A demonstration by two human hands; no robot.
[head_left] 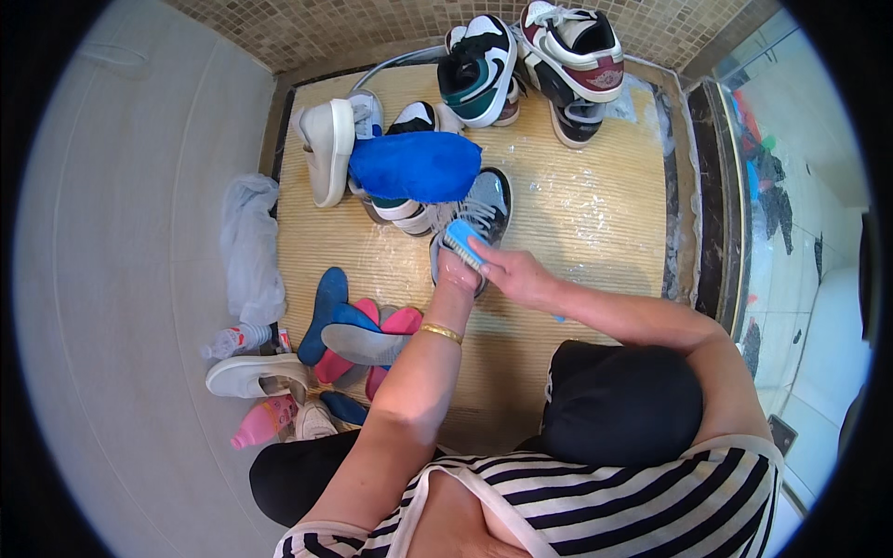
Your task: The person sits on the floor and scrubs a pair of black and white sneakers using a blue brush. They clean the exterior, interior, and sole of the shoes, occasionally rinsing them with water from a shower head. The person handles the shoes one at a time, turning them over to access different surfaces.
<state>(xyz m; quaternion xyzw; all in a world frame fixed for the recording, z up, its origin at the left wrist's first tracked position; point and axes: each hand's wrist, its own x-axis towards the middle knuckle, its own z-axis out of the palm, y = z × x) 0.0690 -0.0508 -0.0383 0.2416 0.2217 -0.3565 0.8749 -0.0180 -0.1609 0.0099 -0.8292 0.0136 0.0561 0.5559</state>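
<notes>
A grey-and-black sneaker with loose pale laces lies before me, its toe pointing away. My left hand is pushed into its opening and holds it from within; the fingers are hidden inside the shoe. In my right hand is a scrubbing brush with a blue back and pale bristles. The bristles face the sneaker's opening, right by my left wrist; I cannot tell whether they touch. Just beyond the laces, a bright blue cloth-like piece covers part of several other shoes.
Several sneakers, among them a green-and-white one and a maroon-and-white one, are heaped at the back of the wet ribbed floor. Insoles are piled left. Along the left wall are a plastic bag, a white shoe and a pink bottle.
</notes>
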